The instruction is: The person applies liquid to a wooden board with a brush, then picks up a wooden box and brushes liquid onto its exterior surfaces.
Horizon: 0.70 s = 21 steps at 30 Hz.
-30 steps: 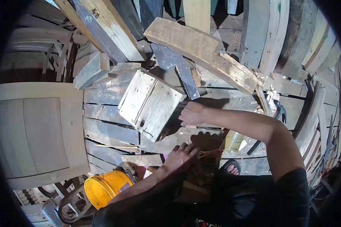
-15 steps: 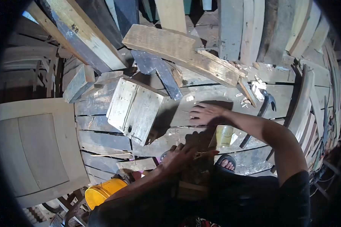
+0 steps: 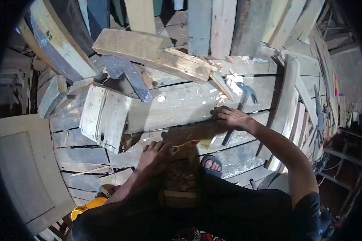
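My right hand (image 3: 232,119) lies across the handle of a claw hammer (image 3: 243,100), fingers loosely stretched to the left and not wrapped round it. Lower left, my left hand (image 3: 153,154) has its fingers curled at the edge of a shadowed piece of wood (image 3: 180,176) between my legs; I cannot tell what is in its grip. Just right of its fingers is a thin piece with a red tip (image 3: 194,141). A yellowish, clear-sided object (image 3: 206,143) shows partly, in shadow, beyond that tip.
A pale wooden box-like piece (image 3: 105,116) stands to the left on the plank floor (image 3: 169,110). A thick timber (image 3: 149,52) lies across the back among wood chips (image 3: 234,82). Boards (image 3: 223,28) lean behind. A panelled door (image 3: 24,172) and yellow bucket (image 3: 88,207) are lower left.
My right hand has shifted from the bare planks to the hammer's handle. The view has swung right, so most things sit further left. My left hand keeps its place by the wood.
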Each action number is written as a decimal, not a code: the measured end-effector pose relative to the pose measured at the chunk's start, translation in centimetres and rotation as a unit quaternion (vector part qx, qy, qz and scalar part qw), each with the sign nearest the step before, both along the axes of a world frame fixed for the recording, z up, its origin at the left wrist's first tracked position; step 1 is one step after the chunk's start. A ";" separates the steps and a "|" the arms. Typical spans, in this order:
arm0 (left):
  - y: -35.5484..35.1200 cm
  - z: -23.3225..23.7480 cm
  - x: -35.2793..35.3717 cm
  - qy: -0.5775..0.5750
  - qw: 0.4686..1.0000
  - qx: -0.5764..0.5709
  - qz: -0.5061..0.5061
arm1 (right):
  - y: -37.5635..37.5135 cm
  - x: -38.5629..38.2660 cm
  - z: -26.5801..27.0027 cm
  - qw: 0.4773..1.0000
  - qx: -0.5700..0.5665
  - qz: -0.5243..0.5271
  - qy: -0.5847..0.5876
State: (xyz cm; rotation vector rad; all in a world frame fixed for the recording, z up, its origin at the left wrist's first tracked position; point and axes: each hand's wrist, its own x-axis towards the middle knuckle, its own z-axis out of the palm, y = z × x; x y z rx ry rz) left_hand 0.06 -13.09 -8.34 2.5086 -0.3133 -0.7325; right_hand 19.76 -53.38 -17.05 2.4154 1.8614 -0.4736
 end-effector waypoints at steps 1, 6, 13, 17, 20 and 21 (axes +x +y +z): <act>-0.4 0.2 0.3 -0.002 1.000 -0.005 -0.007 | -0.7 -0.4 0.8 0.999 -0.043 -0.006 -0.009; -2.1 1.3 0.5 -0.005 0.999 -0.037 -0.032 | -3.2 -2.4 3.3 0.997 -0.027 -0.070 0.006; -1.8 1.0 -0.2 -0.009 0.999 -0.029 -0.020 | -1.6 -2.4 1.0 0.986 0.046 -0.136 0.088; -1.4 1.3 -0.1 -0.008 1.000 -0.026 -0.011 | -1.2 -1.1 4.1 0.943 0.047 -0.271 0.187; -1.4 1.3 0.1 -0.006 1.000 -0.028 -0.009 | -1.3 1.1 4.5 0.857 0.102 -0.409 0.297; -1.4 0.9 0.0 -0.003 1.000 -0.028 -0.010 | -0.9 1.6 5.8 0.822 0.110 -0.449 0.332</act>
